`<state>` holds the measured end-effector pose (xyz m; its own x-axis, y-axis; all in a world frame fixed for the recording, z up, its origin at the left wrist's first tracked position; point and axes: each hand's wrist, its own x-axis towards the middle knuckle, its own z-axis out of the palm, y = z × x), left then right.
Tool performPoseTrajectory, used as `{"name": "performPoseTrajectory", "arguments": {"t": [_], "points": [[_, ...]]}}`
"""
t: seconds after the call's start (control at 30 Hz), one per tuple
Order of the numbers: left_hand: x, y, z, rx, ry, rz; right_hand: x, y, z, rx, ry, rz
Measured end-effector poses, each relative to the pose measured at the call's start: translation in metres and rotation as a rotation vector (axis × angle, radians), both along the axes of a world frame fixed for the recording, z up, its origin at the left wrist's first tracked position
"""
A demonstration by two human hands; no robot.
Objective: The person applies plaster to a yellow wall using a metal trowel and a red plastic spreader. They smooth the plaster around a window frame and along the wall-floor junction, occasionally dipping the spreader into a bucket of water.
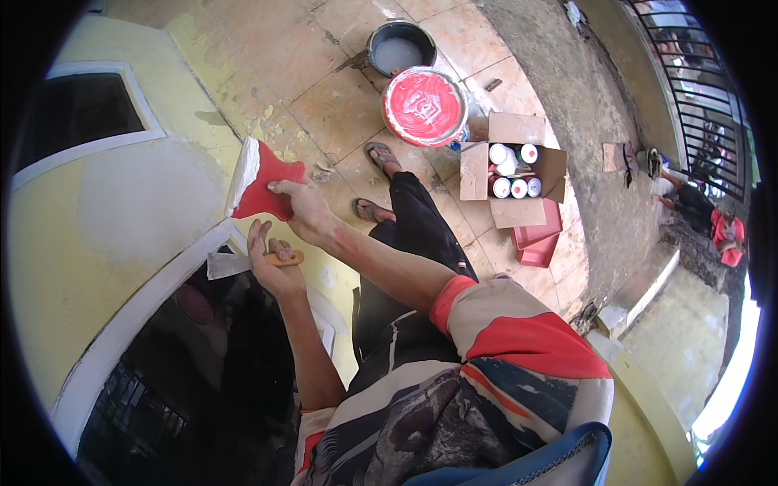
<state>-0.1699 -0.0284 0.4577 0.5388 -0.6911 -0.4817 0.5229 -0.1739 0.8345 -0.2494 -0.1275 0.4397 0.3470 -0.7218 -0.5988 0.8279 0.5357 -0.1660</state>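
My right hand (pixel 306 212) is closed round the narrow end of a red plastic spreader (pixel 274 182). White filler coats the spreader's wide edge, which is turned toward the yellow wall (pixel 121 243); whether it touches the wall I cannot tell. Just below, my left hand (pixel 278 269) grips a putty knife (pixel 285 259) by its orange-brown handle. Its flat metal blade (pixel 227 266) points left, in front of the white window frame (pixel 138 328). Pale smears mark the left fingers, and the two hands are close together but apart.
On the tiled floor (pixel 332 105) stand a red-lidded bucket (pixel 425 105) smeared with white, a black tub (pixel 401 55) of greyish liquid and a cardboard box (pixel 516 128) of several cans. Red trays (pixel 538 235) lie beside the box. Another person (pixel 717 227) is at the far right, near a metal fence (pixel 701 97).
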Motion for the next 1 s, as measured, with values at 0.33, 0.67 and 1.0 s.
{"name": "performPoseTrajectory", "arguments": {"t": [0.33, 0.67, 1.0], "points": [[-0.071, -0.067, 0.026, -0.210, -0.022, -0.046, -0.046, -0.022, 0.056, 0.040, 0.193, 0.036], [-0.022, -0.093, 0.009, 0.186, 0.164, -0.029, -0.067, -0.041, 0.000, -0.270, 0.341, 0.403], [0.083, -0.114, -0.119, 0.453, 0.349, 0.314, -0.238, -0.143, -0.274, -0.329, 1.565, 1.224]]}}
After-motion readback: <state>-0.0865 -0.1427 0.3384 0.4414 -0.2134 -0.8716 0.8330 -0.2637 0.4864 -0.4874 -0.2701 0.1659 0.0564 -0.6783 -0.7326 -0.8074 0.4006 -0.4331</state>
